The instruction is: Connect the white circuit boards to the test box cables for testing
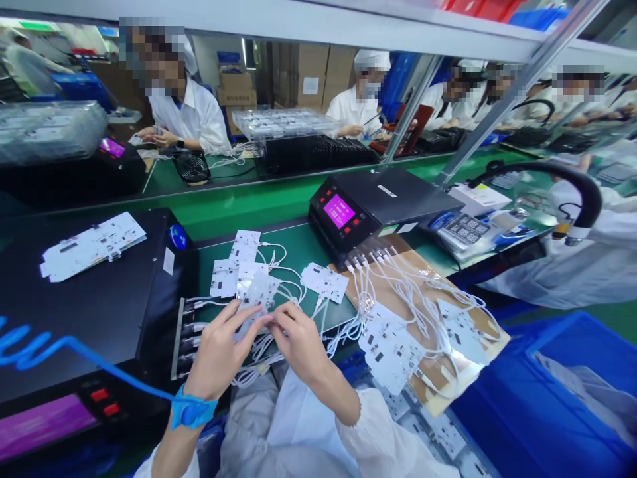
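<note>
Head view, pretty busy bench. Holding a white circuit board (261, 291) up over the green mat (212, 249), near the middle of the bench, pinched between thumb and fingers of the left hand (219, 345). Right hand (298, 335) in close beside it, fingertips bunched at the board's near corner; can't tell whether clamped on it or just touching, too covered. Wearing a blue wrist strap (193, 409) on the left, with a curly blue cord (79, 344) running off to the side. Just behind the held board, a few loose boards (245, 244) overlapping on the mat, plus another board (326, 282) to the right with a white cable (318, 307) plugged in. Further right, a black box (398, 192) with a lit purple screen (340, 211), and more boards (391, 348) lying on cardboard (432, 401) among tangled cables.
</note>
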`<state>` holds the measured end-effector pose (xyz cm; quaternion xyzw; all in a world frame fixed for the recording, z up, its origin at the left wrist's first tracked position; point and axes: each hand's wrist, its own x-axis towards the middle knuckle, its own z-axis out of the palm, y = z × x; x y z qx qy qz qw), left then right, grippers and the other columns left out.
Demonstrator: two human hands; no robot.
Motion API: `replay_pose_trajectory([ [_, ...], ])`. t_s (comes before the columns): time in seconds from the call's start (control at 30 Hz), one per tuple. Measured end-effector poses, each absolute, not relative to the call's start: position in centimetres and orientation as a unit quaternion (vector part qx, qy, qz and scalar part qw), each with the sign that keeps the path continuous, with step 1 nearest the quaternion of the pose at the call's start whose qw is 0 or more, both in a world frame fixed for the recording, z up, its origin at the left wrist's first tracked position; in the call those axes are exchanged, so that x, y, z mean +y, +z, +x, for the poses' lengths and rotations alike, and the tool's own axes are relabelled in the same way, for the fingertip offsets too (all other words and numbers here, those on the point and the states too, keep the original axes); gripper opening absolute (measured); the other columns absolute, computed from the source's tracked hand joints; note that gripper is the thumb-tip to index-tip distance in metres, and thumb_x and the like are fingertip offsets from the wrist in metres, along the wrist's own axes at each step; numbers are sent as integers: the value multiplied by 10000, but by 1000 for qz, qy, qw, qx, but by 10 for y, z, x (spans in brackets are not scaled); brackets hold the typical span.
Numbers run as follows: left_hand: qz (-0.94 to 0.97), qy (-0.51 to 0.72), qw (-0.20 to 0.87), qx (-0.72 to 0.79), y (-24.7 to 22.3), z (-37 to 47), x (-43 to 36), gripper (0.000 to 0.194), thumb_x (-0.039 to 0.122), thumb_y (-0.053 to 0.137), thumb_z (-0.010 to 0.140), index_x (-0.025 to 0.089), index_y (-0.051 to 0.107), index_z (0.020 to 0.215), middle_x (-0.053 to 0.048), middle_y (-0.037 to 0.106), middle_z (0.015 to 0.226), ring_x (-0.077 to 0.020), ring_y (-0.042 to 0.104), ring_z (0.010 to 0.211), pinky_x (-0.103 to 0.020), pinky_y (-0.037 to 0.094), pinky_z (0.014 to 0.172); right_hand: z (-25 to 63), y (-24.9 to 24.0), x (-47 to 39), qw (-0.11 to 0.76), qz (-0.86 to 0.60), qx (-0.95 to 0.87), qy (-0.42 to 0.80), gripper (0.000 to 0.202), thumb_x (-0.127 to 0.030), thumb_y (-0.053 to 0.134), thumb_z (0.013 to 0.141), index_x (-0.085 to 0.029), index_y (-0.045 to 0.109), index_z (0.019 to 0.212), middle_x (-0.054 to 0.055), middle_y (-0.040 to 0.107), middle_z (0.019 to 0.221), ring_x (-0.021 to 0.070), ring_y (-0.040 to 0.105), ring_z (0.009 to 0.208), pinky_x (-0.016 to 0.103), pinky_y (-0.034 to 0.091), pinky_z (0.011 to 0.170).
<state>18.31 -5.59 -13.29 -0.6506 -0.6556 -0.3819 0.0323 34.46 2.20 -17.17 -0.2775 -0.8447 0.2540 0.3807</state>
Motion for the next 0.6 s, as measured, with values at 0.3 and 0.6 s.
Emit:
replay_pose_trajectory([
  [0.3,-691,-364,11,-624,-133,189,-55,180,290,630,1006,217,794,1005,-31,771,933,-184,724,849,-269,558,760,389,-181,2,467,-337,-786,226,64,-172,595,1029,-185,658,1025,47,677,913,129,641,772,245,529,732],
  [0.6,-622,-414,18,-665,-132,192,-57,182,371,700,960,241,826,980,-27,814,981,-272,738,1100,-301,597,855,401,-197,18,377,-492,-739,264,391,-522,562,1030,-166,708,1100,31,731,831,132,552,568,282,466,626],
])
